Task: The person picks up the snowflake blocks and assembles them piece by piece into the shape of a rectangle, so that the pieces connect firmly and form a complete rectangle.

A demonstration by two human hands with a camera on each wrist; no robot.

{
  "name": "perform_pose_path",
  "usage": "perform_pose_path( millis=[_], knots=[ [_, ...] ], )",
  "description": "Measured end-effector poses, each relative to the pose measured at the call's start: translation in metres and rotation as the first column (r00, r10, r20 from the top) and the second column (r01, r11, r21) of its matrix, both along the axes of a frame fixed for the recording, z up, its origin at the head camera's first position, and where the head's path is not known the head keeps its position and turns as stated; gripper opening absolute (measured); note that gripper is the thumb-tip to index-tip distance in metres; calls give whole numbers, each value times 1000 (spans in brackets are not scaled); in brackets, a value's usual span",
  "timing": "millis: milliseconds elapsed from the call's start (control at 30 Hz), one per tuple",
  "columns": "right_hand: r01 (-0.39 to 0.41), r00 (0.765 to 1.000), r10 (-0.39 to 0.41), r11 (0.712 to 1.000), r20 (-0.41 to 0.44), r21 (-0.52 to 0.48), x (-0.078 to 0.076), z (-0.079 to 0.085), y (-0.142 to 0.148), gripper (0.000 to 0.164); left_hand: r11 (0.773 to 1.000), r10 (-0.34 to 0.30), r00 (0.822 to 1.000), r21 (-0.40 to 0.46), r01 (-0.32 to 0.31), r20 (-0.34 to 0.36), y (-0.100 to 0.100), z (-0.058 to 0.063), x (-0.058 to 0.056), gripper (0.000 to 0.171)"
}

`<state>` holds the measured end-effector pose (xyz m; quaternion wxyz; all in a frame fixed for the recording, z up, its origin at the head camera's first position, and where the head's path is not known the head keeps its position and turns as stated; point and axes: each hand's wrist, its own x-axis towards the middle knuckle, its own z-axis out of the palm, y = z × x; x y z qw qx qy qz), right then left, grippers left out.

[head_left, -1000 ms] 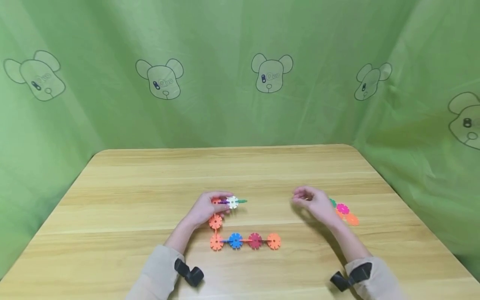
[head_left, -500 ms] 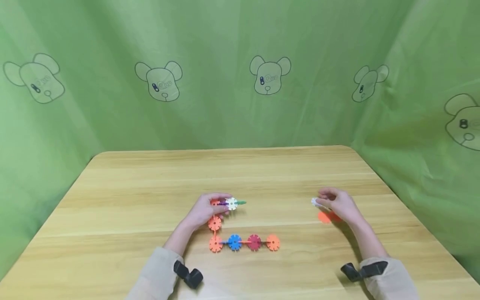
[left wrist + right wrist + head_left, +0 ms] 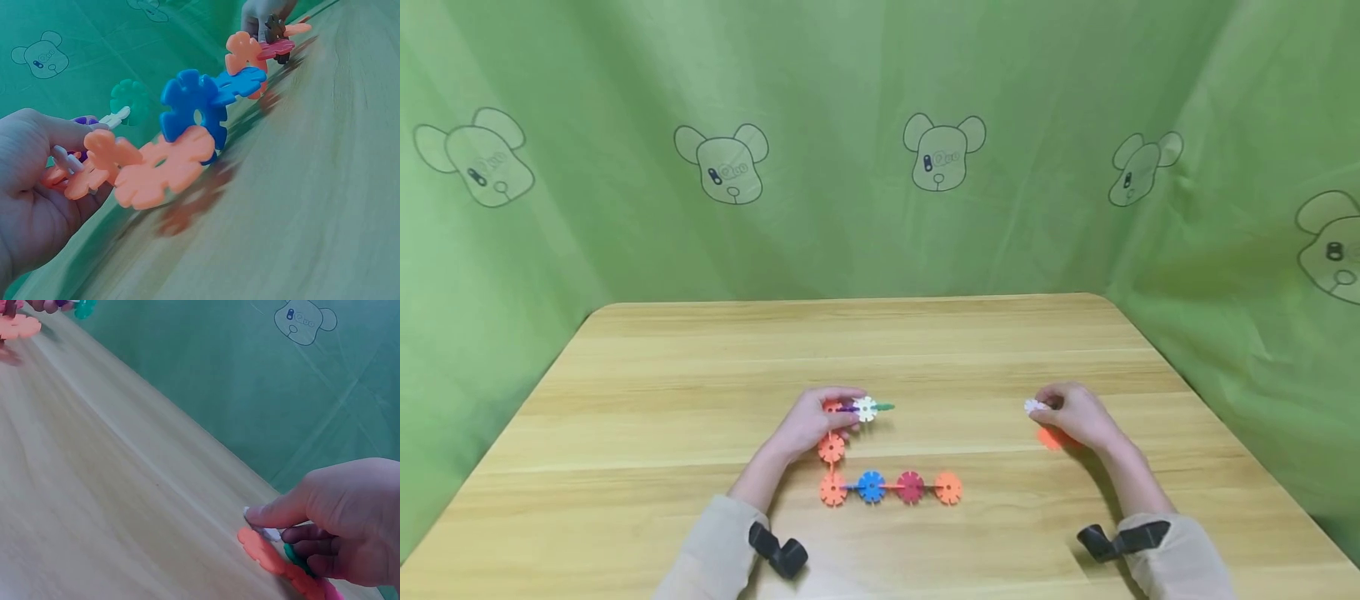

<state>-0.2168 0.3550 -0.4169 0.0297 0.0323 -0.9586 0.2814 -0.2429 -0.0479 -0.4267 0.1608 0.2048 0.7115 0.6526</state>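
Note:
My left hand grips the upper end of a chain of notched plastic snowflake discs, its thumb and fingers around a purple disc and the red-orange one beside it. Past the fingertips stick out a white disc and a green disc, the green one edge-on in the head view. From the hand the chain runs down, then right, through orange discs, a blue disc and a dark red disc. My right hand pinches a loose white disc between thumb and fingers, low over the table.
Beneath the right hand lie loose discs, among them an orange disc, a green disc and a pink disc. The wooden table has a green curtain around it, printed with mouse heads.
The right hand has moved right to the loose discs and now pinches a white one, which lay partly under its fingers half a second ago. The left hand keeps its hold on the chain.

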Motion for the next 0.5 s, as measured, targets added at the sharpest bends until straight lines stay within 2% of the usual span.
perform_pose_path(
  millis=[200,500],
  knots=[
    [17,1000,-16,999,24,-37,-1,0,-3,33,1000,-2,1000,-2,2,3,0,0,0,40],
    [-21,1000,20,997,-15,-80,-1,7,-19,21,1000,-4,1000,2,4,-4,0,-1,-2,39]
  ],
)
